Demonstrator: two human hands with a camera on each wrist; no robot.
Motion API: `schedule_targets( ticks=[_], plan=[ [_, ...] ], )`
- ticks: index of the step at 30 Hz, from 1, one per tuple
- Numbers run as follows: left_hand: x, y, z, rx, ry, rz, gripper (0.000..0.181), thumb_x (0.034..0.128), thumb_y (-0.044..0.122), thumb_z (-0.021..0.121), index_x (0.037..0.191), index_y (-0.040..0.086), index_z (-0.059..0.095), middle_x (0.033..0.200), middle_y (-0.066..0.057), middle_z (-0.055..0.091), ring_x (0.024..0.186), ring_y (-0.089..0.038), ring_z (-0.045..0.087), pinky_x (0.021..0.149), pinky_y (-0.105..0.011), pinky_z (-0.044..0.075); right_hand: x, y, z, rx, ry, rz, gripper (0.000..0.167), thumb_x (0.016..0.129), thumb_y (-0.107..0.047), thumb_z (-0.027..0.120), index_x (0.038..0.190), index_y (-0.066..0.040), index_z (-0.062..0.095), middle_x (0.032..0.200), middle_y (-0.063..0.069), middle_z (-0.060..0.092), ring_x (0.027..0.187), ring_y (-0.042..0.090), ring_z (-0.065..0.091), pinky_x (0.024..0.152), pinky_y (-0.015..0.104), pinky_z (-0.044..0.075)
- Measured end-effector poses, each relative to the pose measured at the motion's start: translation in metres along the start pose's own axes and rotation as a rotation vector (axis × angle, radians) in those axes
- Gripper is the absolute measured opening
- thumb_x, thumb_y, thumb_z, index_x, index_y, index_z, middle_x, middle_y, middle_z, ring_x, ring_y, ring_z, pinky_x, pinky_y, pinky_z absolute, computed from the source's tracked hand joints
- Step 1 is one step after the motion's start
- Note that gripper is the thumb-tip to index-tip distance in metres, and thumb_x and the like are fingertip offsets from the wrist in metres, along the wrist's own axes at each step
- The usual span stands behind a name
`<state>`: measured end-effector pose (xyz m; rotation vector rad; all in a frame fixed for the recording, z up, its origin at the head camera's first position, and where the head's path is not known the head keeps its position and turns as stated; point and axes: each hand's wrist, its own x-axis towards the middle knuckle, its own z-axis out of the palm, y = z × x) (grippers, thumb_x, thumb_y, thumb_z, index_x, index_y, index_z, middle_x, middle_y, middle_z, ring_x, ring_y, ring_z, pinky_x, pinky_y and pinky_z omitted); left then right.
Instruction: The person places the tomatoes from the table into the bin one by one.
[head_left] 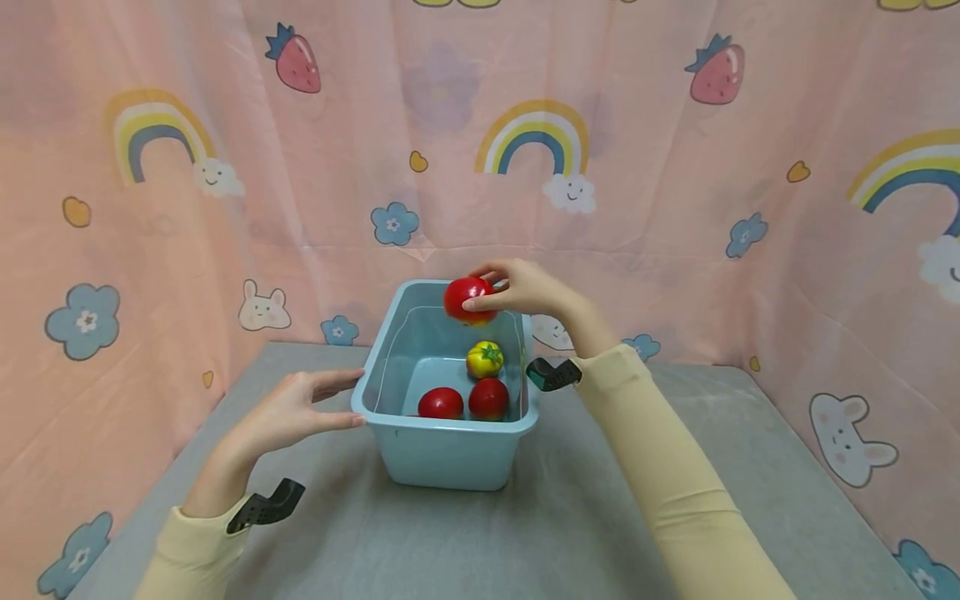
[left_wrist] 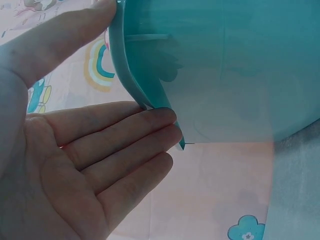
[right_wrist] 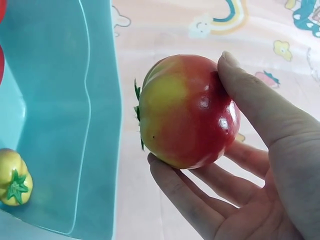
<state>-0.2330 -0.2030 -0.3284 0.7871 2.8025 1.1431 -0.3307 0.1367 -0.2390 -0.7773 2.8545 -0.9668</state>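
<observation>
My right hand pinches a red-and-yellow tomato between thumb and fingers, above the far part of a light blue plastic bin. The tomato's green calyx points sideways in the right wrist view. Inside the bin lie a yellow tomato-like fruit with a green calyx and two red round fruits by the near wall; a sliver of red shows beside them, mostly hidden. With fingers fairly straight, my left hand touches the bin's left rim; its palm faces the left wrist camera.
The bin stands on a grey-covered table. A pink curtain printed with rainbows, flowers and rabbits hangs behind and along both sides. Each wrist wears a black camera band.
</observation>
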Motion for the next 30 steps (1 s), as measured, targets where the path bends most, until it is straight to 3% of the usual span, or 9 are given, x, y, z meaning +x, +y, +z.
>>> schedule_targets(
  ticks=[23, 30],
  plan=[
    [0.0, 0.0, 0.001, 0.008, 0.002, 0.003, 0.072, 0.0766, 0.044, 0.076, 0.135, 0.009, 0.054, 0.134, -0.008, 0.057, 0.124, -0.034, 0.053, 0.101, -0.048, 0.045, 0.017, 0.002, 0.011, -0.009, -0.015, 0.012, 0.056, 0.082, -0.033, 0.073, 0.13, -0.012, 0.054, 0.129, 0.011, 0.058, 0.116, 0.027, 0.052, 0.085, 0.038, 0.056],
    [0.0, 0.0, 0.0, 0.0, 0.002, 0.005, 0.072, 0.0764, 0.044, 0.076, 0.135, 0.01, 0.053, 0.134, -0.007, 0.057, 0.124, -0.033, 0.053, 0.101, -0.048, 0.046, 0.018, 0.005, 0.012, 0.003, -0.041, 0.005, 0.059, 0.084, -0.037, 0.071, 0.133, -0.011, 0.052, 0.131, 0.012, 0.058, 0.123, 0.03, 0.052, 0.093, 0.042, 0.052]
  ],
)
